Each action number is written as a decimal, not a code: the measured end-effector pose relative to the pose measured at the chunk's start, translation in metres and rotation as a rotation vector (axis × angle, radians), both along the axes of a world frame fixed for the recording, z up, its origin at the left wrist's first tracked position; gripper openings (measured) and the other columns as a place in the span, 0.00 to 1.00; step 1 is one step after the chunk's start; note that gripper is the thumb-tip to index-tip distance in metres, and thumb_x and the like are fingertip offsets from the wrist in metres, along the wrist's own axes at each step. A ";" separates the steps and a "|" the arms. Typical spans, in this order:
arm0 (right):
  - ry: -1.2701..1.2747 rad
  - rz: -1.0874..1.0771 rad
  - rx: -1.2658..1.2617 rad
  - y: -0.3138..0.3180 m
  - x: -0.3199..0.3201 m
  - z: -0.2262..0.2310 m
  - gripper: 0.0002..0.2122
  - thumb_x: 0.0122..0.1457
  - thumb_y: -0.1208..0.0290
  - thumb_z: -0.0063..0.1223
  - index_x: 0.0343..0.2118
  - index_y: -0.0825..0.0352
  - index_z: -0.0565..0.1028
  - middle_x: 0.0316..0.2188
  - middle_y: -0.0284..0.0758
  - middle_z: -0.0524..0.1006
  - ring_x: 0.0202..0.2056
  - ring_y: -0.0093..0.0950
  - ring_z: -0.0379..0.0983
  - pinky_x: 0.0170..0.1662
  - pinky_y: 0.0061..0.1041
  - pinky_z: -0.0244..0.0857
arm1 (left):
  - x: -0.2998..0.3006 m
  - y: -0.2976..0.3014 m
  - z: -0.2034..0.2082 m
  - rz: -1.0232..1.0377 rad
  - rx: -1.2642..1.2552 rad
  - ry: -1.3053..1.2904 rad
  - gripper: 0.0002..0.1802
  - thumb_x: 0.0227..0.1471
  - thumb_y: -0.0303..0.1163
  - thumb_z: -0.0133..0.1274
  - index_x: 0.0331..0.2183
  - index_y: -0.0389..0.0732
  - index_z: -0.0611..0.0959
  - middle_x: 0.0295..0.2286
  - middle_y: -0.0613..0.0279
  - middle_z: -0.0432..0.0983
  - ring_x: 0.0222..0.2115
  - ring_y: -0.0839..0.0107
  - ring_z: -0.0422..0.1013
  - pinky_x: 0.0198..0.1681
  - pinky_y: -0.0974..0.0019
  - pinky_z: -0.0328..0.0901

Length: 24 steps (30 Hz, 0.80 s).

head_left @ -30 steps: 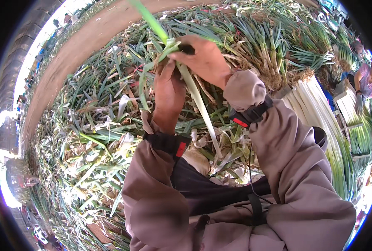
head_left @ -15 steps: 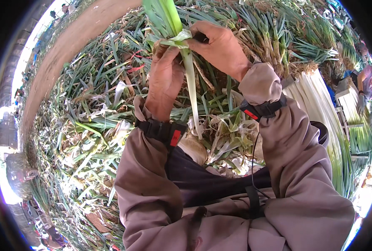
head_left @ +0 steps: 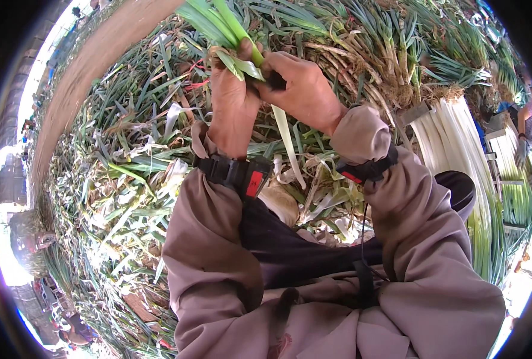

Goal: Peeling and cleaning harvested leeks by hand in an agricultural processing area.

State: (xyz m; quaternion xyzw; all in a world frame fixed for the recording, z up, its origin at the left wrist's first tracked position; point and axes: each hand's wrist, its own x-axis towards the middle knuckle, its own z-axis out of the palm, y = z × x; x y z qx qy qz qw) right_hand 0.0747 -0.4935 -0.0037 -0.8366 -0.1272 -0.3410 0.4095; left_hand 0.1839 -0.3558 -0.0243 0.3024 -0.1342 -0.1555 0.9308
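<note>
A long green onion (head_left: pixel 233 23) is held up in front of me, its green leaves pointing to the far left. My left hand (head_left: pixel 233 99) is closed around it, just below the leaves. Close beside it, my right hand (head_left: pixel 305 90) is closed in a pinch on a folded-back outer layer (head_left: pixel 246 67) of the onion. A pale, tapering strip (head_left: pixel 288 143) hangs below the hands; where its upper end joins is hidden behind my right hand. Black straps with red-marked modules circle both my sleeve cuffs.
Loose leaves and peelings (head_left: pixel 122 197) cover the ground ahead and to the left. Untrimmed green onions with roots (head_left: pixel 391 66) lie at the far right. Trimmed white-stalked onions (head_left: pixel 451 143) are stacked at the right, near my knee. Another person's arm (head_left: pixel 523 128) shows at the right rim.
My right hand has moved slightly down and closer to my left hand. The onion's leafy top has tilted further left, and the hanging pale strip has swung to the right.
</note>
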 end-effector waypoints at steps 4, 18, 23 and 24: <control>0.148 -0.023 0.386 0.002 0.000 -0.002 0.09 0.67 0.73 0.74 0.43 0.68 0.82 0.33 0.34 0.87 0.32 0.21 0.82 0.36 0.28 0.79 | 0.016 0.013 -0.007 0.151 -0.014 0.016 0.15 0.65 0.16 0.69 0.50 0.39 0.84 0.41 0.58 0.85 0.41 0.61 0.83 0.47 0.54 0.82; 1.326 -0.073 -0.480 -0.134 -0.151 -0.257 0.15 0.65 0.62 0.70 0.48 0.67 0.89 0.41 0.47 0.90 0.43 0.45 0.87 0.49 0.48 0.80 | 0.059 0.088 0.013 0.571 0.012 0.084 0.10 0.72 0.22 0.65 0.52 0.37 0.83 0.42 0.57 0.84 0.41 0.61 0.82 0.49 0.50 0.81; 1.172 0.371 -0.743 -0.037 -0.203 -0.242 0.23 0.69 0.45 0.71 0.47 0.65 0.89 0.40 0.46 0.90 0.42 0.47 0.90 0.49 0.49 0.83 | 0.062 0.147 0.026 0.604 0.059 0.029 0.11 0.77 0.31 0.62 0.54 0.37 0.80 0.43 0.54 0.82 0.41 0.57 0.81 0.47 0.48 0.80; 1.118 0.394 -0.468 -0.012 -0.180 -0.207 0.23 0.72 0.45 0.69 0.48 0.65 0.88 0.38 0.44 0.89 0.41 0.43 0.90 0.47 0.47 0.83 | 0.062 0.161 0.028 0.604 0.063 0.019 0.12 0.77 0.31 0.62 0.54 0.37 0.79 0.43 0.53 0.82 0.41 0.56 0.81 0.47 0.48 0.79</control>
